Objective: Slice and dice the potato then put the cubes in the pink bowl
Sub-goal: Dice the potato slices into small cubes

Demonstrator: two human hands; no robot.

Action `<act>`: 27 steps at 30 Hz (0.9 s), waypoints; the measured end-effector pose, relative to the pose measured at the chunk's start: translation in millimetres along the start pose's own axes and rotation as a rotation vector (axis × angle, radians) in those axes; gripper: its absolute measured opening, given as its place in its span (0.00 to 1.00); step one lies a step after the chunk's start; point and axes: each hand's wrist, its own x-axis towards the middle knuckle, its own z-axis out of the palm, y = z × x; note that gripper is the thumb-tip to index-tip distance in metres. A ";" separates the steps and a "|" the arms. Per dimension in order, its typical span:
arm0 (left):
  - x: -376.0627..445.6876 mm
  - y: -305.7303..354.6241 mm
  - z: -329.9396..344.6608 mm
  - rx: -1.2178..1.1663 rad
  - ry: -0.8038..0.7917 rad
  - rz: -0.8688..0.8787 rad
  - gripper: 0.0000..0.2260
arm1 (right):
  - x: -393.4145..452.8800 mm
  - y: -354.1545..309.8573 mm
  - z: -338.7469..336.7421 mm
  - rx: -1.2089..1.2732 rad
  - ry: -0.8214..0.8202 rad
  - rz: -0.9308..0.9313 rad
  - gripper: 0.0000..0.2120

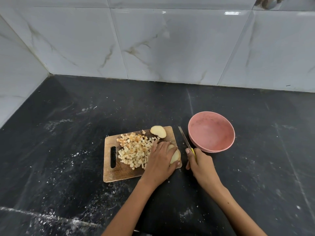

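A wooden cutting board [122,172] lies on the dark counter with a heap of potato cubes [136,149] spread over its middle. A cut potato slice [158,131] rests at the board's far right corner. My left hand [162,159] lies over the board's right edge and grips a stack of potato pieces [175,155]. My right hand [198,163] holds a knife [184,137] with a yellow handle just right of the board, blade pointing away from me. The pink bowl [211,132] stands to the right, holding no cubes.
The black counter [68,150] is dusted with white specks and crumbs. White marble-look tiled walls [153,48] close off the back and the left side, forming a corner at the far left.
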 end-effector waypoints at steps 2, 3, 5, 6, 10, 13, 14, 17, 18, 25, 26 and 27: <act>1.0 -0.1 -1.6 0.003 0.023 -0.001 0.23 | -2.2 0.9 -0.7 -0.012 -0.018 0.014 0.14; 0.1 -0.9 -1.6 0.008 0.035 -0.007 0.22 | -3.2 1.5 -1.1 -0.016 -0.031 0.022 0.13; -4.1 -2.9 -0.1 0.035 0.041 -0.007 0.21 | -6.6 2.2 -1.9 -0.026 -0.070 0.032 0.11; -7.3 -3.6 1.6 0.057 0.044 -0.008 0.20 | -8.8 1.8 -2.1 -0.031 -0.093 0.034 0.11; -17.7 1.1 10.9 0.121 0.092 -0.025 0.18 | -15.2 3.1 1.9 -0.118 -0.154 0.042 0.10; -19.7 8.0 14.8 0.134 0.112 -0.059 0.20 | -16.1 4.4 8.1 -0.277 -0.164 0.012 0.11; -18.9 10.2 15.3 0.133 0.103 -0.076 0.21 | -16.5 3.4 9.7 -0.301 -0.166 0.013 0.11; -16.5 15.6 15.7 0.138 0.066 -0.113 0.22 | -16.7 0.8 12.9 -0.317 -0.175 0.022 0.09; -16.0 16.2 15.7 0.137 0.059 -0.120 0.22 | -16.6 0.0 14.4 -0.331 -0.179 0.021 0.08; -14.2 19.1 11.5 0.116 0.044 -0.142 0.22 | -18.5 -3.2 23.4 -0.421 -0.194 0.056 0.05; -14.0 19.7 10.8 0.114 0.043 -0.145 0.22 | -18.5 -4.6 24.5 -0.443 -0.189 0.069 0.05; -13.9 20.3 10.1 0.113 0.042 -0.150 0.22 | -17.6 -6.4 26.1 -0.463 -0.186 0.082 0.05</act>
